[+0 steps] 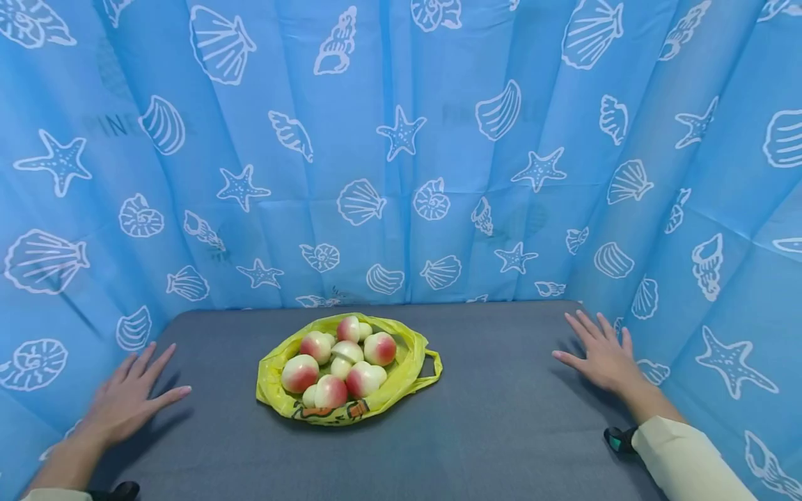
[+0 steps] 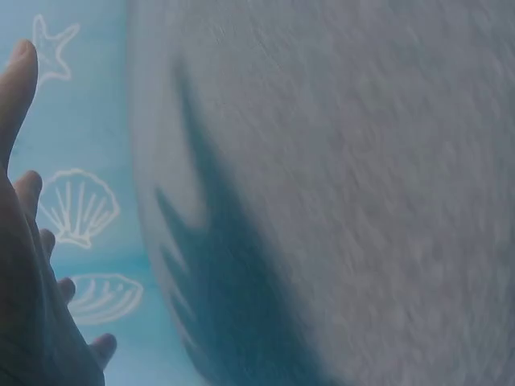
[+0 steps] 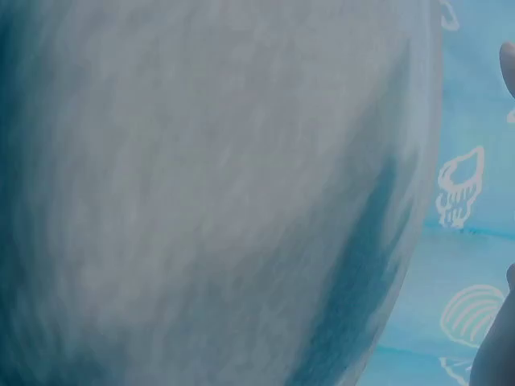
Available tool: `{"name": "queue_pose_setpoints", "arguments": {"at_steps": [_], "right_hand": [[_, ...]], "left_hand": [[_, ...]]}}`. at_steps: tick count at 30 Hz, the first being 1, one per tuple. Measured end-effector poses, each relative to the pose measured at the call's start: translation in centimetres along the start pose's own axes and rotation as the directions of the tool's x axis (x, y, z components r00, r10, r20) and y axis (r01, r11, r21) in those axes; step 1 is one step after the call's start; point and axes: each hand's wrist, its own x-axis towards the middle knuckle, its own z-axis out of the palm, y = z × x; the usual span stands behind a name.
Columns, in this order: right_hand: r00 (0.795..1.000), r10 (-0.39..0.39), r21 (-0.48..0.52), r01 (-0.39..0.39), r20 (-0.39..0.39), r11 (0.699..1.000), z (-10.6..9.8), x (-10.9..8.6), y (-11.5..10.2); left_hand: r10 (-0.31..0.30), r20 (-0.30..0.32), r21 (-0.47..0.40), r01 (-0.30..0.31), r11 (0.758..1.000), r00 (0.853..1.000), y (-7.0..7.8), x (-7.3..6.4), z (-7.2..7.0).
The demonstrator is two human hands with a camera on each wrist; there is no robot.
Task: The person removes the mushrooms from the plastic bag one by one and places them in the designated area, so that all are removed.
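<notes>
A yellow plastic bag (image 1: 410, 365), its mouth rolled open, sits left of the middle of the table. Inside it lie several toy mushrooms (image 1: 301, 374) with round cream caps blushed pink-red and pale stems. Over the table's left edge my left hand (image 1: 122, 407) is spread with fingers straight, well apart from the bag. My right hand (image 1: 604, 355) is likewise spread over the right side, holding nothing. In the left wrist view the left hand (image 2: 36, 273) shows along the left border, its shadow falling on the table. Only bits of the right hand (image 3: 497, 346) show in the right wrist view.
A grey cloth-covered table (image 1: 495, 390) fills the lower part of the head view. Blue curtains (image 1: 401, 209) printed with white shells and starfish enclose it at the back and both sides. One bag handle (image 1: 432, 372) sticks out to the right.
</notes>
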Motion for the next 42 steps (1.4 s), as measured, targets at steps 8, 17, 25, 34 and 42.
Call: {"name": "queue_pose_setpoints", "arguments": {"at_steps": [8,17,25,34,42], "right_hand": [[0.997,-0.059,0.064,0.062,-0.044,0.996,-0.1,0.6,-1.4],[0.994,-0.089,0.098,0.096,-0.070,0.991,0.3,1.2,-3.0],[0.988,-0.120,0.147,0.133,-0.097,0.980,0.8,1.6,-4.0],[0.988,-0.114,0.239,0.135,-0.100,0.962,1.1,2.1,-6.0],[0.987,-0.110,0.311,0.142,-0.117,0.940,2.1,2.3,-7.3]], "left_hand": [[0.036,-0.013,-0.103,-0.037,0.994,0.999,1.2,0.6,-0.1],[0.044,-0.018,-0.309,-0.047,0.950,0.999,3.3,0.7,0.5],[0.043,-0.026,-0.461,-0.050,0.886,0.999,5.1,0.4,0.4],[0.008,0.019,-0.581,0.005,0.814,1.000,6.5,0.3,1.0],[-0.042,0.094,-0.634,0.092,0.768,0.995,7.8,0.6,1.5]]}}
